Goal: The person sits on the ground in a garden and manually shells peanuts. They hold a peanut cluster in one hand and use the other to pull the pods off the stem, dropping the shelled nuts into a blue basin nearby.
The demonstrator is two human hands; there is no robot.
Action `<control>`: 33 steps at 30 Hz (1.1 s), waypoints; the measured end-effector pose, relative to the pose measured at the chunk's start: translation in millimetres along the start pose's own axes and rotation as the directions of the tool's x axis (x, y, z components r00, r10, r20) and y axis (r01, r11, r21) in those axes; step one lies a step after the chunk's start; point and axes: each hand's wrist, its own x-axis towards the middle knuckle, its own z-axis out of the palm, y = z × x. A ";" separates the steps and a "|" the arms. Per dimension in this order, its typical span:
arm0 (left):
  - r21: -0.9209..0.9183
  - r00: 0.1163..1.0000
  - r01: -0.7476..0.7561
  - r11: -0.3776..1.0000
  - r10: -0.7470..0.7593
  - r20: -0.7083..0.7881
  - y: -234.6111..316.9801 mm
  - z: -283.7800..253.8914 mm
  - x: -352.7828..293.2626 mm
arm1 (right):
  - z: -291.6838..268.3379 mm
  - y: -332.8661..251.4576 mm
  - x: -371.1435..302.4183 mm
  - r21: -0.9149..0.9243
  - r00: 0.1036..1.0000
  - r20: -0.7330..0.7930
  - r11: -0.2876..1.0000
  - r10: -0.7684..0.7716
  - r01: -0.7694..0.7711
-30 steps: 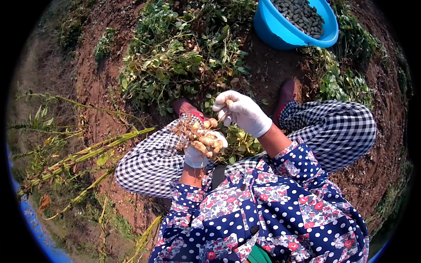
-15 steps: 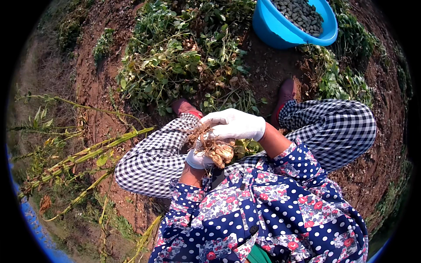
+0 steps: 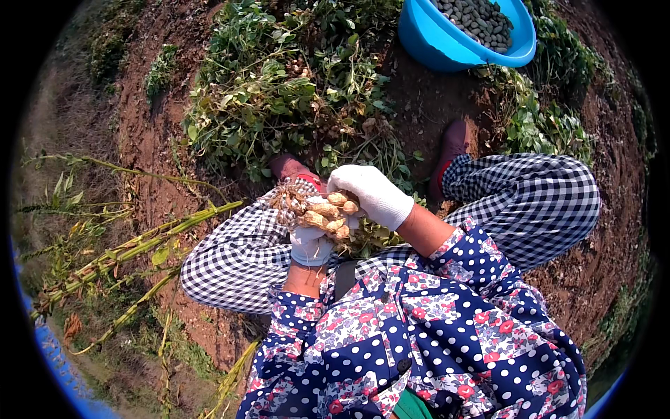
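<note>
Reddish soil, leafy plants ahead of your hands. Your left hand, white-gloved: clasping a bunch of peanuts. Your right hand, white-gloved: bent against the bunch; fingertips hidden, pinch cannot be told. Blue basin, holding pods: well beyond your right hand.

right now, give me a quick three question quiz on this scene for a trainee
1. Where is the blue tub in relation to the person? a) behind b) ahead, toward the right c) ahead, toward the left
2. True or false: the right hand wears a white glove.
3. What does the left hand hold?

Key: 1. b; 2. true; 3. a bunch of peanuts.
</note>
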 end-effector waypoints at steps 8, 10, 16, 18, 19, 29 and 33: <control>0.153 0.996 0.041 0.987 -0.052 0.069 8.3 4.3 1.5 | -13.3 -15.4 -10.8 0.174 0.951 0.308 0.984 -0.019 -0.037; 0.135 0.995 0.058 0.989 -0.068 0.073 6.1 -1.8 -0.2 | -10.7 -21.1 -11.9 -0.014 0.945 0.326 1.000 0.006 -0.001; 0.078 0.999 0.029 0.997 -0.032 0.031 3.1 -12.5 -7.7 | -8.5 -24.5 -11.8 0.083 0.907 0.406 0.984 0.109 -0.156; 0.106 0.998 0.003 0.994 -0.009 0.060 4.0 -10.3 -7.2 | -6.7 -22.0 -13.2 0.114 0.911 0.391 0.975 0.132 -0.190; 0.086 0.997 0.040 0.995 -0.046 0.067 4.9 -8.6 -5.1 | -6.1 -21.3 -13.4 0.138 0.910 0.393 0.970 0.132 -0.201; -0.051 0.991 -0.126 0.991 0.124 -0.044 10.5 20.6 -1.2 | -35.1 -17.7 19.9 -0.689 0.723 -0.366 0.693 -0.586 0.213; 0.027 0.968 -0.074 0.997 0.078 -0.238 15.4 11.1 5.6 | -77.3 -33.3 35.8 -0.037 0.700 -0.661 0.943 -0.271 0.330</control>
